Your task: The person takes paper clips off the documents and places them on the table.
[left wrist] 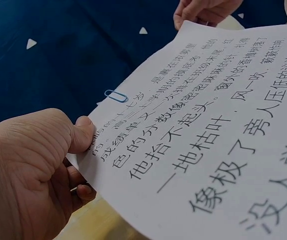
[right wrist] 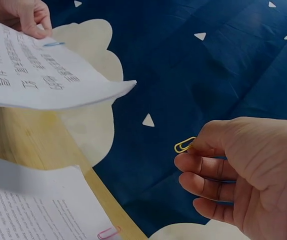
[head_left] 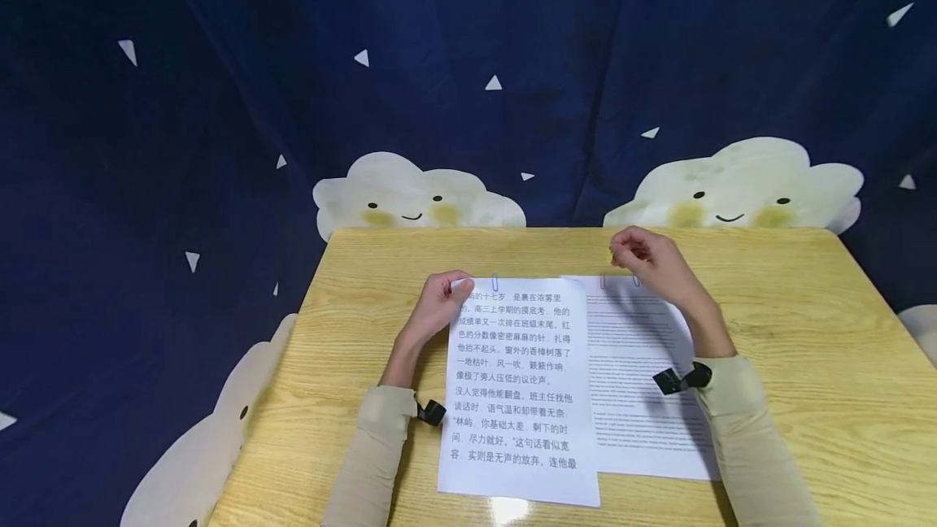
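My left hand [head_left: 437, 305] pinches the upper left corner of a sheaf of paper [head_left: 516, 397] with large Chinese print, thumb on top and fingers beneath. The right wrist view shows this sheaf raised above the table. A blue paper clip [left wrist: 116, 95] sits on its top edge, near the left thumb. Over to the right, my right hand [head_left: 655, 263] is held up beyond the sheaf's top right corner. Its thumb and index finger pinch a small yellow paper clip [right wrist: 184, 145], apart from any paper; the other fingers are curled.
English-printed paper [head_left: 644, 397] lies on the wooden table [head_left: 805, 381], partly covered by the raised sheaf. A pink paper clip [right wrist: 108, 233] and a bluish clip [head_left: 635, 280] are on its top edge. Behind the table hangs a dark blue curtain [head_left: 468, 6] with cloud shapes.
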A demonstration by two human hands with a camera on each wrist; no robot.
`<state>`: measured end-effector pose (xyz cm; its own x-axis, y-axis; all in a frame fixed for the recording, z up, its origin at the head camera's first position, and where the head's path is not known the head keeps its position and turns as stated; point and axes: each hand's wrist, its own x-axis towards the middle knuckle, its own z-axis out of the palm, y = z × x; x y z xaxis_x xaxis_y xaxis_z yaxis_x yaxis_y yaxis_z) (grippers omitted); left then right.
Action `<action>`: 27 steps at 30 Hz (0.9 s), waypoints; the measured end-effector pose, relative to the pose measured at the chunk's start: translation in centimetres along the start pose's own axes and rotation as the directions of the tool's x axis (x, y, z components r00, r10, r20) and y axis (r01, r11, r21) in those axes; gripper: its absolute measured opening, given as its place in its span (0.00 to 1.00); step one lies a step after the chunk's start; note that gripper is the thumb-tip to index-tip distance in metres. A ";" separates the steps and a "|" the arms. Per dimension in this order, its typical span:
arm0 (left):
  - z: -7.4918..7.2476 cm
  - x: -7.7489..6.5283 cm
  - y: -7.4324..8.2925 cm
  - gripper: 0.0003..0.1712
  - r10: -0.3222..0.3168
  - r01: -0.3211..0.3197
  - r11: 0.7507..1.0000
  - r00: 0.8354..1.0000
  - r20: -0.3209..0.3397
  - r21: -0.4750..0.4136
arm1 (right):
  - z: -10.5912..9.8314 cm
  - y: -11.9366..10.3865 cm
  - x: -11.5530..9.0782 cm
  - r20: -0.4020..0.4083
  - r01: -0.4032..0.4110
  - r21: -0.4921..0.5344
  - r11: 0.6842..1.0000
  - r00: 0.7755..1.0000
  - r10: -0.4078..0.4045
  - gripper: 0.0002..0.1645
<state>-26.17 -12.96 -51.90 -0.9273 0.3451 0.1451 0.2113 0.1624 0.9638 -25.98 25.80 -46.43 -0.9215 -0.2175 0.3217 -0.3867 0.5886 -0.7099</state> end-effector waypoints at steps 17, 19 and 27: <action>-0.3 0.0 -0.2 0.13 0.005 -0.005 1.000 1.000 -0.013 0.014 | -2.1 2.4 -1.8 -0.069 -0.058 0.024 0.998 0.996 0.060 0.07; -0.2 0.0 -0.2 0.13 0.001 -0.001 1.000 1.000 -0.019 0.008 | -2.4 2.6 -1.9 -0.067 -0.063 0.022 0.998 0.996 0.065 0.08; 0.0 -0.2 -0.4 0.13 -0.023 0.023 1.000 0.999 -0.028 0.007 | -3.6 4.3 -2.6 -0.070 -0.069 -0.018 0.997 0.995 0.068 0.10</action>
<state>-26.05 -13.06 -52.29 -0.9403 0.3148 0.1293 0.1921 0.1773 0.9652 -25.12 31.68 -48.06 -0.9409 -0.1217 0.3160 -0.3212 0.6161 -0.7192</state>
